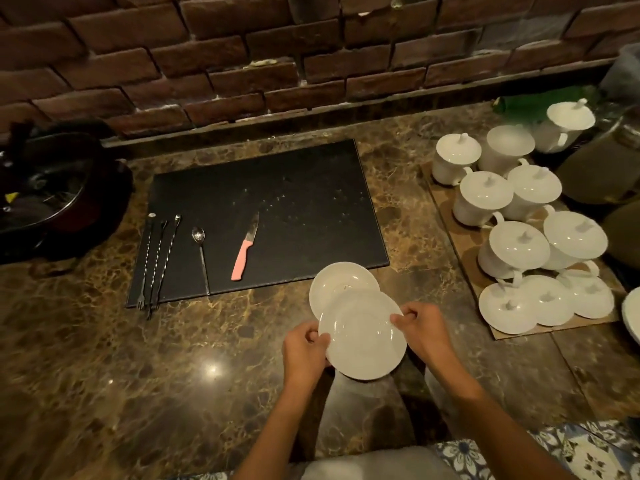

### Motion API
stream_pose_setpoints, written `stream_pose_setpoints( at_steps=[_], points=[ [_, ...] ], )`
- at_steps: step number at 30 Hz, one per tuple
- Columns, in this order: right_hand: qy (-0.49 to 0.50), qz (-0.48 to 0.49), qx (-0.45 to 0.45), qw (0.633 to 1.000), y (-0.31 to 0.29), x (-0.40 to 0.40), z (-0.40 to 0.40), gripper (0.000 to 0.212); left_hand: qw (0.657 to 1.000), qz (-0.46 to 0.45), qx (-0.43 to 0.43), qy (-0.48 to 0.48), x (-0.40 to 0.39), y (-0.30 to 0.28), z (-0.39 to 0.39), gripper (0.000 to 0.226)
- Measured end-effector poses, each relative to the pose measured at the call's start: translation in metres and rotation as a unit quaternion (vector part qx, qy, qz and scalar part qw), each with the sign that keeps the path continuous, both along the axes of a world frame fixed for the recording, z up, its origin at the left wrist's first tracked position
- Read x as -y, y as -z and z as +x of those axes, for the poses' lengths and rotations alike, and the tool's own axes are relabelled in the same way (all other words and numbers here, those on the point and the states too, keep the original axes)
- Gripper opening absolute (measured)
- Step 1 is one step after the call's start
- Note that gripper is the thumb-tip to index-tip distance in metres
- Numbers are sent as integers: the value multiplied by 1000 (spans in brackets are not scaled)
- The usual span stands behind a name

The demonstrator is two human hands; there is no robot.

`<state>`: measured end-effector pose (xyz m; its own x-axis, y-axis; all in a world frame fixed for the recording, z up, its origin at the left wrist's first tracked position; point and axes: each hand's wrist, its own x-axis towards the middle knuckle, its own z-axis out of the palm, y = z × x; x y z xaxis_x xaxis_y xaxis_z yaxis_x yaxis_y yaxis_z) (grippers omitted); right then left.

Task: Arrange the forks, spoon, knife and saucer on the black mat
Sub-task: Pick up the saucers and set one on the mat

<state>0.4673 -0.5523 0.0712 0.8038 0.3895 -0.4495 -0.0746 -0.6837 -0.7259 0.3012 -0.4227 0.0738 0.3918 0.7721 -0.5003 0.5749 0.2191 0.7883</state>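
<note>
Saucer (367, 344) not placed yet. It's a plain white round dish with a shallow well and glossy rim, held level just above the worktop (138, 375), off the mat's near edge at roughly 5 o'clock from mat centre. Left hand (304, 351) pinches its rim at 9 o'clock, right hand (420, 329) pinches it at 2 o'clock; both hands are closed on the rim.

A second white saucer (337, 284) sits under and behind it at 11 o'clock, partly covered by the held one, its far rim just overlapping the black mat's (277, 188) near edge. Can't tell if it's resting on the worktop or being carried too.

Done so far, judging by layout:
- Forks (157, 261): three long thin twisted-stem ones, parallel, at the mat's 8 o'clock side, tines hanging past the near edge onto the worktop.
- Spoon (200, 251): small, steel, bowl pointing to 12, just right of the forks, handle end reaching the near edge.
- Knife (246, 249): pink handle, short blade pointing to 12–1, fully on the mat, right of the spoon.

Left: saucer goes onto the mat. The mat's right half is open, some pale specks on it. The forks may want nudging up so they sit fully on.

Outward: lidded white cups (519, 209) clustered on a cardboard sheet (464, 237) at 3 o'clock, dark pan (52, 188) at 9 o'clock, brick wall (242, 57) behind at 12.
</note>
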Motion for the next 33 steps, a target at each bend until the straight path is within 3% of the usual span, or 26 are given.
stream_pose_setpoints(
  at_steps=[5, 10, 17, 24, 33],
  points=[
    [-5, 9, 41, 999, -12, -49, 27, 49, 999, 19, 0, -31, -43, -4, 30, 27],
    [-12, 7, 33, 999, -3, -74, 40, 23, 999, 23, -29, -38, -66, 5, 44, 40],
    [-12, -4, 17, 1000, 17, -71, 38, 16, 998, 43, -34, -29, -62, 19, 42, 51],
    [-39, 5, -4, 999, 20, -65, 32, 21, 998, 53, -27, -4, -59, 15, 43, 21],
    [-9, 9, -22, 1000, 23, -73, 39, 15, 1000, 20, -18, -15, -64, 10, 50, 37]
  ],
)
